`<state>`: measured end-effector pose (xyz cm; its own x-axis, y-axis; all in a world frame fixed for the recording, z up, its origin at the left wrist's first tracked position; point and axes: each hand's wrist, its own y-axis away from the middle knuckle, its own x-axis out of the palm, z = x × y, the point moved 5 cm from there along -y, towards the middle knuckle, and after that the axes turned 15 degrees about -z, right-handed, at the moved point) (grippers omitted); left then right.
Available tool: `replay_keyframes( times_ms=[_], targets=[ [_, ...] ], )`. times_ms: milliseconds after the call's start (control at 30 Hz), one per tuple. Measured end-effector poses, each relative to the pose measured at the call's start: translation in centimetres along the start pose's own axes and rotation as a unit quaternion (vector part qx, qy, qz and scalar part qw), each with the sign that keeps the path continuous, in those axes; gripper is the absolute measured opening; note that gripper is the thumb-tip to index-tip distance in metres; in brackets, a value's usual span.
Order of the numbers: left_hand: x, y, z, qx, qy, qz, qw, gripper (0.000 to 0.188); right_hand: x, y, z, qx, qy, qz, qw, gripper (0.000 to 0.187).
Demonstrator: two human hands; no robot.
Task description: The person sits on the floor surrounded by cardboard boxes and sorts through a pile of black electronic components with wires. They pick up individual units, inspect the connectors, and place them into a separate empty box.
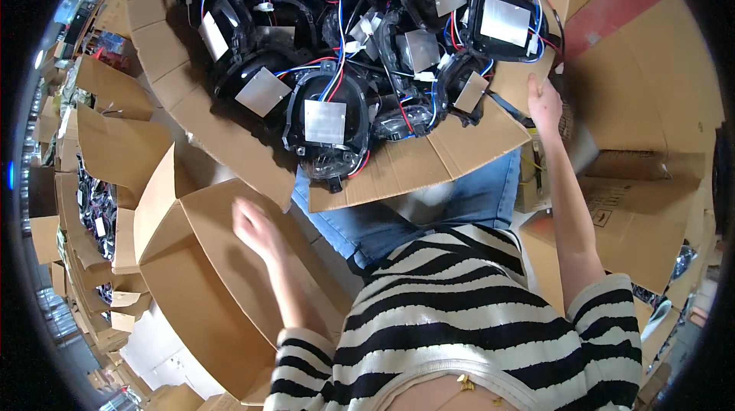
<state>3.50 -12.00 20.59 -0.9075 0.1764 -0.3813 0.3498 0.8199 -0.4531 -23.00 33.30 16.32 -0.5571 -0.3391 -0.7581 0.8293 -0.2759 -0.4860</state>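
Observation:
A large cardboard box (452, 152) with its flaps folded outward stands in front of me. It is heaped with black lamp-like units (354, 111) that carry silvery square plates, white plugs and red, blue and white wires. At the box's right edge is my right hand (545, 108), its thumb over the cardboard and its fingers closed at the rim, partly hidden. My left hand (258, 229), smeared by motion, is at the left, over an open, tall cardboard box (200, 288). Nothing shows in that hand, and its fingers are too blurred to read.
Further left, an open carton (115, 154) and a box of dark wired parts (96, 196) stand among other cartons. Large cardboard sheets and boxes (651, 204) crowd my right side. My knees (337, 235) are under the front flap.

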Motion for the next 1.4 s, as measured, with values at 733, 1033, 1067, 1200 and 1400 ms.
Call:
replay_keyframes(
  times_ms=[733,1033,1067,1200,1400],
  targets=[
    [18.9,26.3,14.7,0.033,-0.164,0.626,0.762,0.031,-1.4,0.8,1.1,0.037,-0.053,0.039,0.997,0.022],
    [19.9,28.5,15.1,-0.066,-0.093,0.611,0.784,0.033,-0.8,-0.2,4.0,0.058,-0.122,-0.032,0.99,0.033],
    [20.1,28.9,15.0,-0.086,-0.082,0.61,0.784,0.033,-1.1,-0.4,4.9,0.034,-0.097,-0.045,0.994,0.033],
    [20.9,30.4,14.4,-0.172,-0.014,0.618,0.767,0.034,-0.3,-0.8,1.8,0.019,-0.088,-0.017,0.996,0.021],
    [19.1,27.3,14.0,-0.334,0.088,0.559,0.754,0.035,-0.8,0.2,3.1,0.038,-0.097,-0.047,0.993,0.027]
  ],
)
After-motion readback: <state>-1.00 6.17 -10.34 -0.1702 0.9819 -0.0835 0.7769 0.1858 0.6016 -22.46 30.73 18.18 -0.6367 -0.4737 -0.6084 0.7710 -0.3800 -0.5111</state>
